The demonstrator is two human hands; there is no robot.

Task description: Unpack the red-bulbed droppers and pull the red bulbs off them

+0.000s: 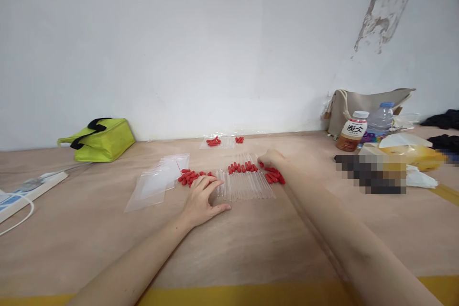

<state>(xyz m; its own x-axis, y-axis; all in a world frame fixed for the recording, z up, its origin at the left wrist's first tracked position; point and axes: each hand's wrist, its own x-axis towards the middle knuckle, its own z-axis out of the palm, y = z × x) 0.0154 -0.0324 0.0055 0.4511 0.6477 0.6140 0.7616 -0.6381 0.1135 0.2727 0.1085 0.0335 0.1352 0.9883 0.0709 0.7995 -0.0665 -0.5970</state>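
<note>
Several clear thin tubes lie side by side in a row on the table, looking like droppers. A line of red rubber bulbs sits along their far ends. My left hand rests at the left end of the row with fingers and thumb apart. Beside its fingertips lies a loose heap of red bulbs. At the right end of the row, my right hand is closed in a pinch on a red bulb. Another small pile of red bulbs lies just below that hand.
Clear plastic bags lie left of the heap. Bagged pieces with red bulbs lie near the wall. A green bag and a power strip are left. A drink bottle and a grey bag stand right.
</note>
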